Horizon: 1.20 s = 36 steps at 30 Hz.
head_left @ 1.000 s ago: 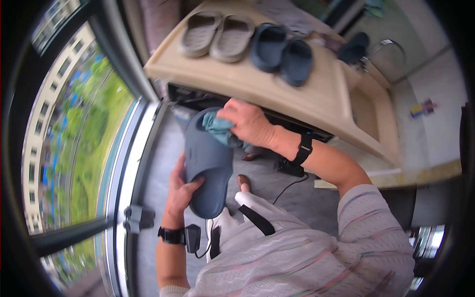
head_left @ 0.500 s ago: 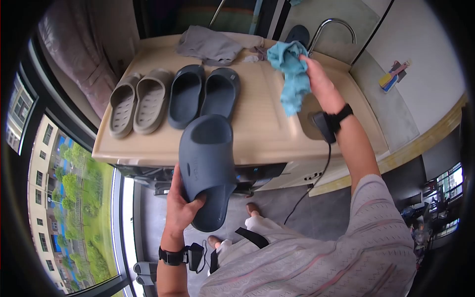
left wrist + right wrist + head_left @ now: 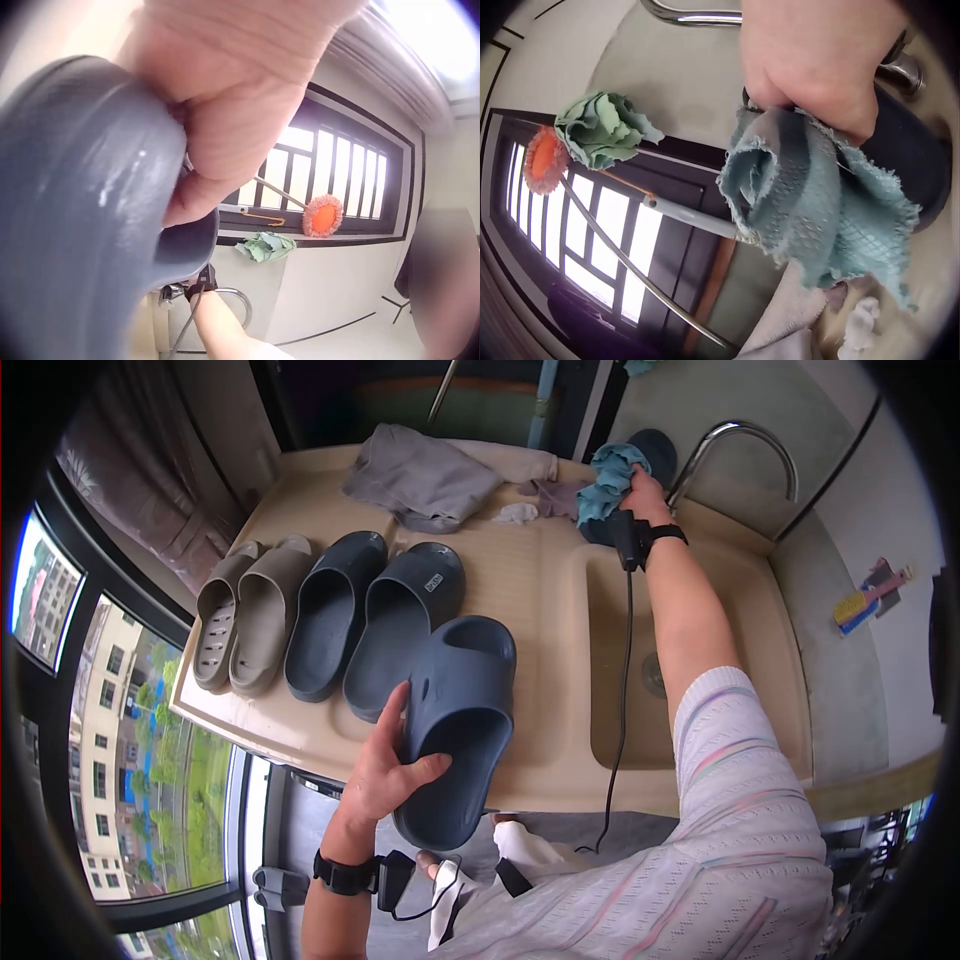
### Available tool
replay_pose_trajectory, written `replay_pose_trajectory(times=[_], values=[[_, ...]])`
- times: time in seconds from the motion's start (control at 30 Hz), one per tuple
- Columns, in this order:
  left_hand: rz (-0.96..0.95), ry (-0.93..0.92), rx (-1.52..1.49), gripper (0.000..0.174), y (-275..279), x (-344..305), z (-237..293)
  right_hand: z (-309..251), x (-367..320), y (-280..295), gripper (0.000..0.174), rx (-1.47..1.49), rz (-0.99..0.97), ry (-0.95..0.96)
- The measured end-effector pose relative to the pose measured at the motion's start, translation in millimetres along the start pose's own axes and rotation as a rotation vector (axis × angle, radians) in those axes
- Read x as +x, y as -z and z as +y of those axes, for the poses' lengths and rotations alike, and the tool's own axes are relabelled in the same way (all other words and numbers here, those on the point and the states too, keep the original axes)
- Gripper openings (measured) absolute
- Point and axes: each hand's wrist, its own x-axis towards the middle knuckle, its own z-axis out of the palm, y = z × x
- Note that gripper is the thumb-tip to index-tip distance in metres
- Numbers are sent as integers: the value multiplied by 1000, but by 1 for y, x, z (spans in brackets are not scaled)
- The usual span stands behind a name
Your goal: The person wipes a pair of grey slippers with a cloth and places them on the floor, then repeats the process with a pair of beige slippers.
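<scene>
A dark blue slide slipper (image 3: 462, 760) is gripped at its side by my left hand (image 3: 385, 775), thumb on the footbed, sole tilted. In the head view it overlaps the counter's front edge and the nearest dark blue slipper. Far off at the back right, my right hand (image 3: 648, 495) holds a crumpled teal cloth (image 3: 610, 482). Behind that cloth, close to the faucet, lies another dark slipper (image 3: 655, 452); the right wrist view shows the frayed cloth (image 3: 802, 202) hanging over part of this dark slipper (image 3: 911, 154).
On the beige counter (image 3: 540, 710) stand a taupe slipper pair (image 3: 262, 625) and a dark blue pair (image 3: 335, 620). Grey cloth (image 3: 420, 475) lies behind them. A sink basin (image 3: 615, 730) with a curved faucet (image 3: 740, 428) is at right. A black cable (image 3: 625, 690) hangs from my right wrist.
My right hand has left the held slipper's toe with the cloth and moved to the back right, beside the faucet. The left hand has brought its slipper right, and the head view has shifted.
</scene>
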Motion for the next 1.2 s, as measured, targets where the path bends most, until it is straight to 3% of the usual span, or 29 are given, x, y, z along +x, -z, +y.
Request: replay_pose_trajectory(times=[0.07, 0.1, 0.2, 0.27, 0.37, 0.43, 0.6, 0.67, 0.8, 0.83, 0.87, 0.93, 0.97, 1.0, 1.03, 1.07, 1.13, 1.17, 1.2], values=[[56, -29, 240, 80, 0, 4, -6, 6, 25, 7, 26, -40, -67, -2], [60, -23, 237, 80, 0, 5, -5, 10, 24, -1, 24, 19, 1, 31], [118, 59, 459, 68, -2, 0, 3, 6, 13, -10, 22, -4, -50, 76], [217, -114, 637, 59, -3, -6, 7, -10, -17, -25, 22, -17, -129, 61], [341, -266, 603, 49, -4, -19, 8, -33, -56, -37, 23, -51, -352, 17], [427, -397, 513, 40, -7, -32, 11, -52, -100, -38, 24, -142, -384, 49], [336, -577, 389, 34, -31, -64, 13, -79, -214, -1, 30, -388, -571, 59], [256, -580, 359, 34, -47, -75, 10, -78, -264, 8, 31, -448, -470, 72], [115, -573, 268, 39, -80, -91, -7, -75, -324, 52, 33, -465, -490, 8], [44, -549, 264, 51, -85, -90, -14, -73, -332, 66, 34, -424, -565, -19], [40, -539, 266, 51, -93, -88, -19, -71, -341, 79, 34, -373, -643, -45], [-38, -414, 145, 77, -107, -84, -23, -62, -372, 90, 36, -354, -629, -130], [-30, -412, 161, 77, -113, -81, -24, -54, -387, 93, 39, -336, -589, -150], [-78, -360, 87, 90, -119, -78, -24, -49, -401, 98, 41, -322, -553, -170], [-121, -310, 10, 103, -126, -75, -24, -45, -415, 105, 48, -287, -662, -209], [-103, -315, 18, 103, -133, -72, -25, -40, -432, 111, 48, -281, -682, -214], [-217, -291, -119, 113, -153, -71, -25, -37, -463, 114, 51, -421, -795, 46], [-258, -331, -249, 97, -165, -75, -24, -35, -454, 128, 52, -406, -951, 39], [-244, -332, -238, 97, -175, -76, -26, -43, -457, 131, 52, -394, -965, 35]])
